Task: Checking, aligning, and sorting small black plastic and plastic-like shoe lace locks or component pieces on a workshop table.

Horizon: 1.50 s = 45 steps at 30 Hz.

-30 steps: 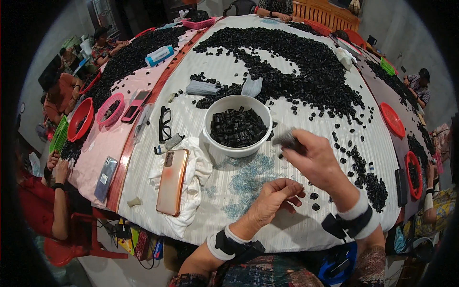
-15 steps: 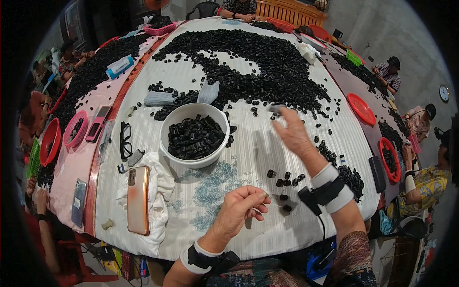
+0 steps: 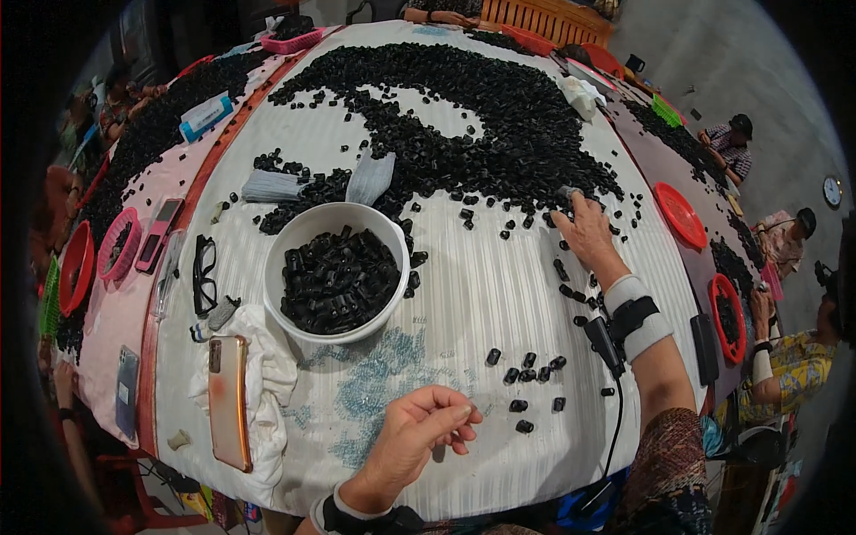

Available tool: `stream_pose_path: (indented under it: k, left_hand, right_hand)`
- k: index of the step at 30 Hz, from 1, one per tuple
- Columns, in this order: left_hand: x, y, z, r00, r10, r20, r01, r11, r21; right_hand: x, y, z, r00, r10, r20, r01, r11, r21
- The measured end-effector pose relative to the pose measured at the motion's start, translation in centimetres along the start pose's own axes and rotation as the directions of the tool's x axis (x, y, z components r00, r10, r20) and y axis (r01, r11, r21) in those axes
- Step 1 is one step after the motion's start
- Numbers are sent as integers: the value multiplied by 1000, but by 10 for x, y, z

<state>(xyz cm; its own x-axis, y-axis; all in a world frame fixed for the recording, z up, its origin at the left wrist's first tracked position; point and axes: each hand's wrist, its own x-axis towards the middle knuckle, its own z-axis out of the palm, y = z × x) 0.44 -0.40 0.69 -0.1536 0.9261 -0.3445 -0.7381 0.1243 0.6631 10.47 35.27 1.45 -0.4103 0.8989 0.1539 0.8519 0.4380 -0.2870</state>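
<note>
Over the near part of the cloth, my left hand (image 3: 421, 437) is closed, thumb pressed to the curled fingers; whatever is between them, if anything, is too small to make out. My right hand (image 3: 590, 234) reaches out to the near right edge of a large pile of small black cylindrical pieces (image 3: 526, 116), its fingers stretched onto them. A grey covering shows on one fingertip. Several loose black pieces (image 3: 528, 375) lie between my two hands. A white bowl (image 3: 403, 267), part filled with similar black pieces (image 3: 339, 281), stands left of centre.
Left of the bowl lie eyeglasses (image 3: 206, 276), a phone (image 3: 228, 401) and a crumpled white cloth (image 3: 272, 379). Grey fabric pieces (image 3: 370, 176) rest behind the bowl. Red baskets (image 3: 679, 216) stand along the right side. Other people (image 3: 785, 348) sit around the table. A cable (image 3: 615, 437) hangs from my right wrist.
My right hand has moved right to the pile's edge. My left hand stays closed at about the same place. The view has shifted slightly.
</note>
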Motion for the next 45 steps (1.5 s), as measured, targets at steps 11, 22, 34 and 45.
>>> stream_pose_path:
  k: [11, 22, 34, 45]
  left_hand:
    - [3, 3, -3, 999, -37, -4, 37, 999, -18]
    - [5, -2, -3, 996, 41, -77, -36, 997, 65]
    - [11, -3, -3, 993, 103, -53, -99, 993, 66]
    - [11, -2, -9, 954, 261, -150, -264, 964, -3]
  right_hand:
    - [28, -35, 37, 988, -151, 44, 149, 988, 37]
    - [-37, -31, 38, 836, -547, 42, 519, 813, 265]
    - [-178, -14, -22, 723, -616, 311, 624, 776, 87]
    - [-249, 1, -45, 687, -711, 150, 700, 703, 125]
